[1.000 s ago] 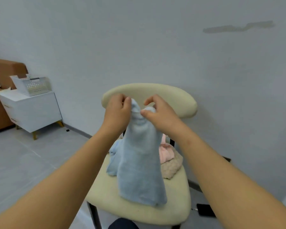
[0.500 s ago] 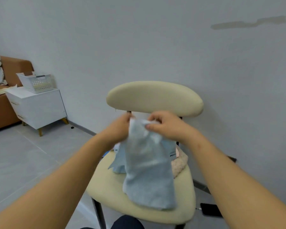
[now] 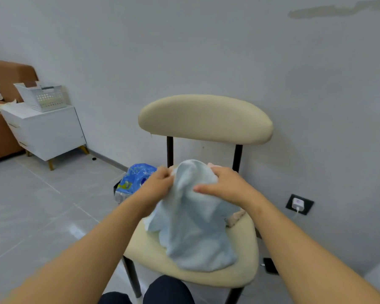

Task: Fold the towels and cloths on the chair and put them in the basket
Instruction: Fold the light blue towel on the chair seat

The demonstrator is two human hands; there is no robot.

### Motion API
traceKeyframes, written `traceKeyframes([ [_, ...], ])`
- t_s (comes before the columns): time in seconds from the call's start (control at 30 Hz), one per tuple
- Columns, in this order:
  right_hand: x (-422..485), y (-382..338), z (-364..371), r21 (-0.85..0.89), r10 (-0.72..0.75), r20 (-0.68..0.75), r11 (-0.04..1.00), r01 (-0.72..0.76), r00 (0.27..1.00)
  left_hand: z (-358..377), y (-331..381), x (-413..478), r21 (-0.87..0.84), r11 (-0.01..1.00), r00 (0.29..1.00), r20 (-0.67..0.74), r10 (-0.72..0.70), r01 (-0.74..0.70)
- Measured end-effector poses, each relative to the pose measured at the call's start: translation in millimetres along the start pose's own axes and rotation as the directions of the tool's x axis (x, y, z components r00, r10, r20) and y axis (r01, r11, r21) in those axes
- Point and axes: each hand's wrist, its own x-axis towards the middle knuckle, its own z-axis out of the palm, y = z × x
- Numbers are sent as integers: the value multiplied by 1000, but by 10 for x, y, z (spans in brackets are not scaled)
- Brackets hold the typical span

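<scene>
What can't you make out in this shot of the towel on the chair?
Head view only.
Beige cloth: mostly covered by the blue towel and the wrist of the right hand.
Any cloths beneath the towel: hidden.
Basket: contents too far and small to tell.
Left hand: fingertips buried in towel folds.
Dark object on the floor: partly behind the right forearm.

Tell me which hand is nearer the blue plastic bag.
Left. The left hand grips the towel right beside the bag; the right hand is farther right, across the towel.
</scene>
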Motion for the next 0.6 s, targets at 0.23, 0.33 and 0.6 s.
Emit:
traceKeyframes([
  [0.23, 71, -184, -339, 123, -10, -497, 989, 82, 868, -214, 867, 50, 68, 934, 838, -421, 346, -351],
  [0.33, -2, -447, -464, 254, -58, -759, 891, 377, 649, -155, 1066, -122, 183, 812, 598, -591, 541, -554],
  [0.6, -186, -2, -68, 177, 73, -261, 984, -26, 963, -161, 221, -180, 354, 930, 903, -362, 232, -97],
])
